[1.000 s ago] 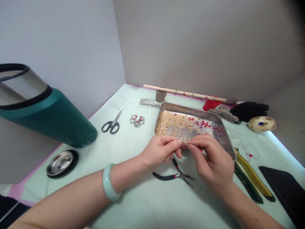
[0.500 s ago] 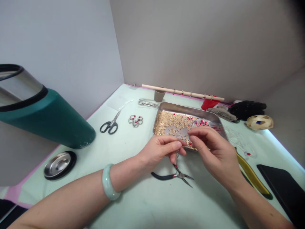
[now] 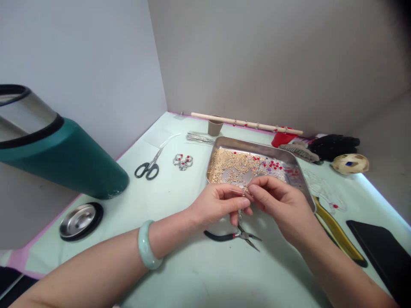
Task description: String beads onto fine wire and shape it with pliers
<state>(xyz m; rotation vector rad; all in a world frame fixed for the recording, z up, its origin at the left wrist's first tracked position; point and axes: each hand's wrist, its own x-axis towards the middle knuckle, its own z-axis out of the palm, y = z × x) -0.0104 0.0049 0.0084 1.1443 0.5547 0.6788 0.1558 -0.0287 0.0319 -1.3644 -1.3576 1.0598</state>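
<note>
My left hand (image 3: 221, 203), on the arm with a pale green bangle (image 3: 148, 245), pinches a short beaded strand (image 3: 240, 216) that hangs below its fingers. A thin line, wire or thread, shows above the thumb. My right hand (image 3: 279, 203) has thumb and forefinger pressed together close to the left fingertips, at the strand's upper end; what they pinch is too small to make out. Both hands are over the near edge of a metal tray (image 3: 293, 160) holding gold, red and clear beads (image 3: 229, 160). Pliers with dark handles (image 3: 242, 235) lie open below the hands.
Left of the tray lie a beaded piece (image 3: 183, 162) and scissors (image 3: 148, 168), beyond them a large green bottle (image 3: 80, 156) and its lid (image 3: 80, 221). A wooden stick (image 3: 266, 126) rests across two cups behind. Yellow-handled pliers (image 3: 337, 231) and a black flat object (image 3: 379, 252) lie right.
My right hand has moved left and slightly down, bringing its fingertips up to those of my left hand. The thin line now shows above the left thumb.
</note>
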